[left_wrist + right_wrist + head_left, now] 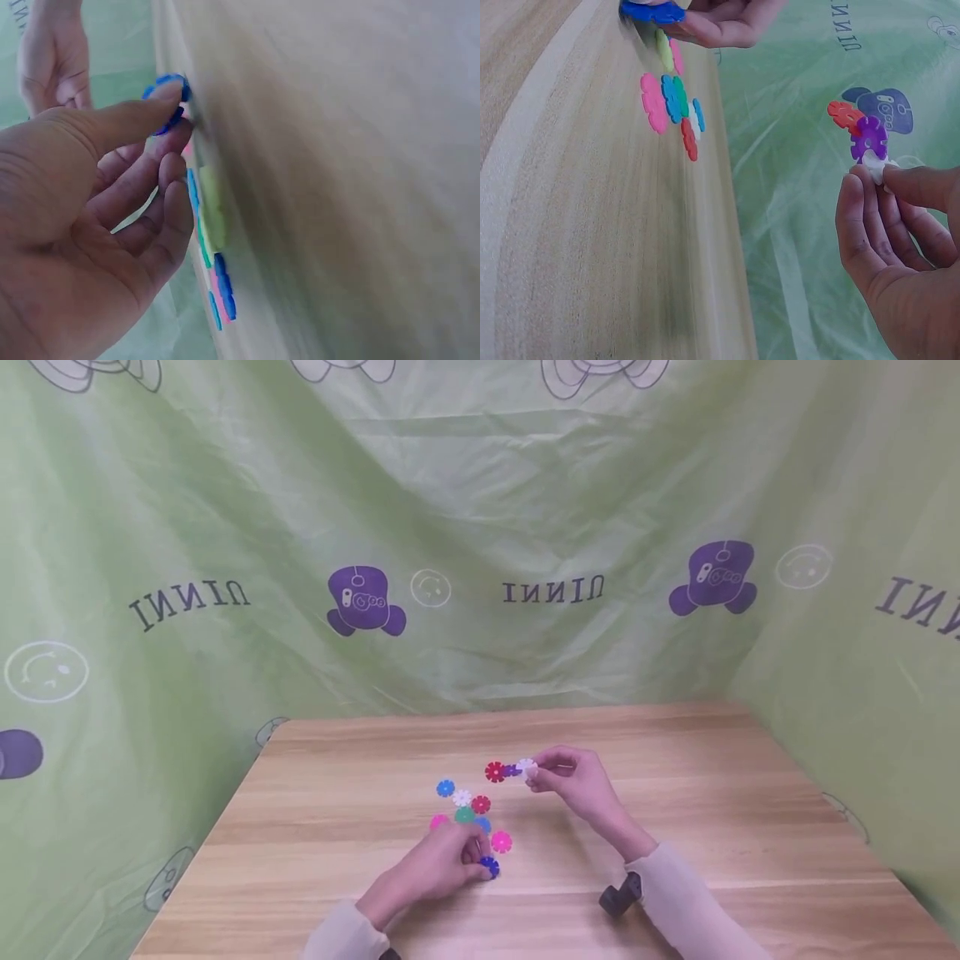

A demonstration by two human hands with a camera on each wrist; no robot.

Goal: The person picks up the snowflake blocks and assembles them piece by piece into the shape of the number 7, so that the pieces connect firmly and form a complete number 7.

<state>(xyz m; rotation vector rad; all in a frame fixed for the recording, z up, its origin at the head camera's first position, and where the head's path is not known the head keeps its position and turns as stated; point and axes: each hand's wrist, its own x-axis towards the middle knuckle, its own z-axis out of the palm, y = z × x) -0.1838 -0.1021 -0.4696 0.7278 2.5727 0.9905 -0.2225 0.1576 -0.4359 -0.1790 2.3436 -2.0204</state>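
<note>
My left hand [438,862] pinches a dark blue notched snowflake disc [491,867] between thumb and fingertip, low over the near side of the loose discs. The left wrist view shows the thumb tip across this blue disc [170,123]. Raised farther back and to the right, my right hand [579,783] pinches a white disc [525,766]. That white piece is joined to a purple disc [869,140], which in turn is joined to a red disc [845,115], making a short chain that points left. Fingertips cover part of the white disc.
Loose discs lie on the wooden table [675,827]: light blue [446,788], white [462,797], red [481,805], green [464,815] and pink [502,842] among them. A yellow-green disc [213,210] shows beneath the left hand. Green printed cloth [480,510] hangs around the table.
</note>
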